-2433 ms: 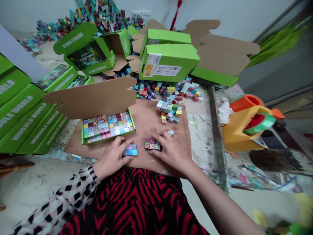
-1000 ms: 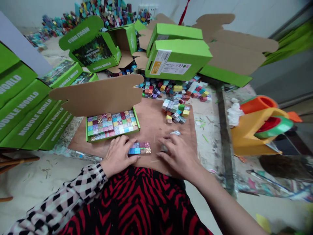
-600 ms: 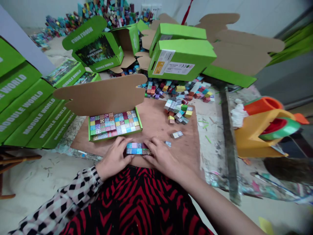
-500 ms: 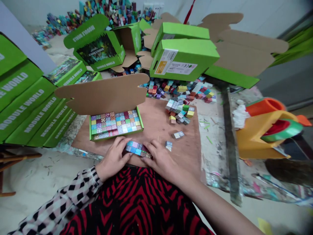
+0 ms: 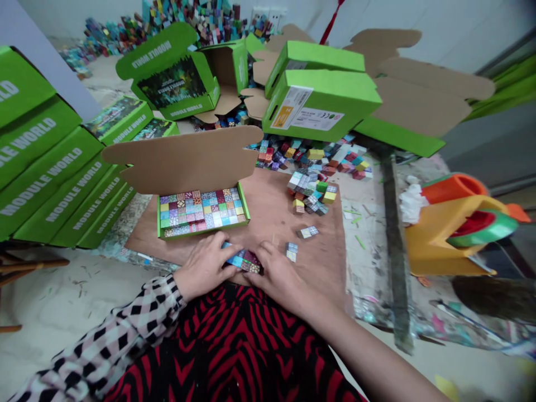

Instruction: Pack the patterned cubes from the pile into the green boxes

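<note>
Between my two hands is a short row of small patterned cubes point(image 5: 242, 260), blue at the left end and dark red and brown at the right. My left hand point(image 5: 206, 264) is closed on its left end, the fingers covering part of the cubes. At the right end, my right hand point(image 5: 274, 270) grips with thumb and fingers. Just beyond my hands stands an open green box point(image 5: 204, 228), its brown lid raised, with rows of patterned cubes inside. Loose cubes point(image 5: 292, 251) lie to the right of my right hand, and a grey-white pair point(image 5: 308, 231) sits farther out.
A heap of cubes point(image 5: 312, 192) lies on the brown board point(image 5: 268, 195). Stacked green boxes point(image 5: 50, 184) rise at the left; more green boxes point(image 5: 322, 103) stand at the back. On the right are a metal bar point(image 5: 393, 240) and an orange-yellow tape dispenser point(image 5: 452, 234).
My left hand has slid right along the row and covers more of its left end. My right hand stays at the other end. The whole view has shifted slightly.
</note>
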A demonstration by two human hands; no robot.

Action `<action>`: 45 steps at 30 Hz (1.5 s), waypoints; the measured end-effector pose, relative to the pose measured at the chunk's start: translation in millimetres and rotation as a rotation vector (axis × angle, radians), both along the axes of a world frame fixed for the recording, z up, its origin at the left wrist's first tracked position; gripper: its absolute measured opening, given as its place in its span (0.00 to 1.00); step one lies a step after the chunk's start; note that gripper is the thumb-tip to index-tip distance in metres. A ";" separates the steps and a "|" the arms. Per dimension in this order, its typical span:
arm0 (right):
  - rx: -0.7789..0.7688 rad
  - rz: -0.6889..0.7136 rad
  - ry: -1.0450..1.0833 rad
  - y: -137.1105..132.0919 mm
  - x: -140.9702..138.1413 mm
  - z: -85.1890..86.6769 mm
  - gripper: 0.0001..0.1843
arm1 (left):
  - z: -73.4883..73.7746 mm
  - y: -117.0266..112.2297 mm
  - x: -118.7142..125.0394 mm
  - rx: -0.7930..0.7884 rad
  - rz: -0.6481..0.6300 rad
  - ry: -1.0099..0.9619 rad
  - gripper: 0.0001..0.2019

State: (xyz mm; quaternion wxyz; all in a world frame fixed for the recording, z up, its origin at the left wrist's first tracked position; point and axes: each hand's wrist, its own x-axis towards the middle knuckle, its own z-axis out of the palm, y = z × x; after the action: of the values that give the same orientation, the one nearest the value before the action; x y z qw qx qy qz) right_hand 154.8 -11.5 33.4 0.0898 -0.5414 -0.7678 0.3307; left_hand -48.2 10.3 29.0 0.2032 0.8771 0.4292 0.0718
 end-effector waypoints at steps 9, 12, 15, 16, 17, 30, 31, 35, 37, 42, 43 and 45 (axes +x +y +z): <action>0.173 -0.075 -0.244 0.6 1.6 12.7 0.23 | 0.6 -5.2 -6.9 -0.101 0.117 -0.115 0.28; 0.273 0.142 -0.229 5.3 -6.1 25.3 0.27 | 5.3 -11.0 -20.0 -0.070 0.151 -0.214 0.25; 0.307 0.308 -0.241 15.8 -22.3 32.1 0.29 | 16.3 -15.1 -33.5 0.047 0.200 -0.278 0.18; 0.307 0.343 -0.252 19.7 -28.5 32.8 0.28 | 20.7 -14.9 -37.8 0.094 0.223 -0.298 0.17; 0.295 0.376 -0.262 23.1 -34.4 32.9 0.26 | 24.8 -13.6 -42.1 0.139 0.252 -0.318 0.16; 0.154 -0.047 0.202 82.2 -60.6 41.4 0.25 | 25.5 51.6 -75.8 0.437 0.348 0.017 0.17; 0.167 -0.101 0.167 93.2 -67.0 41.3 0.24 | 25.1 52.6 -73.5 0.421 0.354 0.042 0.18; 0.162 -0.168 0.086 119.1 -86.0 34.0 0.24 | 24.3 52.7 -67.6 0.367 0.393 0.072 0.19; 0.141 -0.145 0.077 119.2 -87.5 27.5 0.28 | 22.9 52.6 -68.0 0.350 0.407 0.075 0.20; 0.133 -0.029 0.021 111.3 -82.5 13.9 0.28 | 16.7 53.2 -70.6 0.325 0.410 0.087 0.17; 0.142 -0.004 0.015 111.4 -82.9 12.2 0.26 | 15.3 53.2 -70.6 0.329 0.412 0.087 0.17; 0.158 0.027 -0.005 113.5 -84.8 9.6 0.23 | 12.8 53.0 -70.2 0.342 0.412 0.085 0.16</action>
State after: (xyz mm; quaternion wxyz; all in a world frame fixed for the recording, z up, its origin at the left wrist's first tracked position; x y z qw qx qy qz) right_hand 70.0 102.1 43.0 0.1260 -0.5228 -0.7991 0.2688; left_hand -118.4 63.3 41.8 0.0150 0.7952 0.5883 0.1461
